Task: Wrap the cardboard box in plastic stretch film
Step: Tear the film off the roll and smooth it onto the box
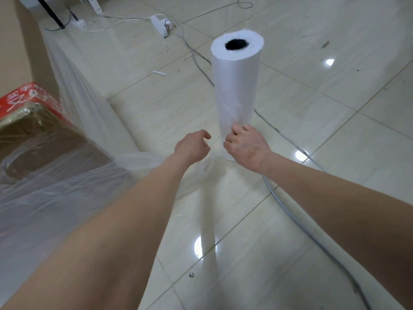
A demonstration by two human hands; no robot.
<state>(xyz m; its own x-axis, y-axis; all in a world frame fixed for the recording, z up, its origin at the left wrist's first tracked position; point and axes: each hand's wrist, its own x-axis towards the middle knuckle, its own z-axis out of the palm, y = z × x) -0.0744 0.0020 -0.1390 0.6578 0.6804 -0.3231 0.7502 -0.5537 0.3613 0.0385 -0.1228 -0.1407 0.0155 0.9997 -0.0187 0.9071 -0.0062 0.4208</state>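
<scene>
A tall white roll of stretch film (pixel 236 86) stands upright on the tiled floor, its dark core hole facing up. My right hand (pixel 245 147) grips the roll near its base, fingers curled round it. My left hand (pixel 194 144) hovers just left of the roll, fingers loosely curled and holding nothing. The cardboard box (pixel 40 139), brown with a red printed top, sits at the left edge under layers of clear film. A loose sheet of film (pixel 89 108) runs from the box across the floor toward the roll.
A grey cable (pixel 297 218) snakes over the floor to the right of the roll and past my right arm. White power strips (pixel 161 24) and thin cords lie at the back. Glossy floor tiles reflect ceiling lights.
</scene>
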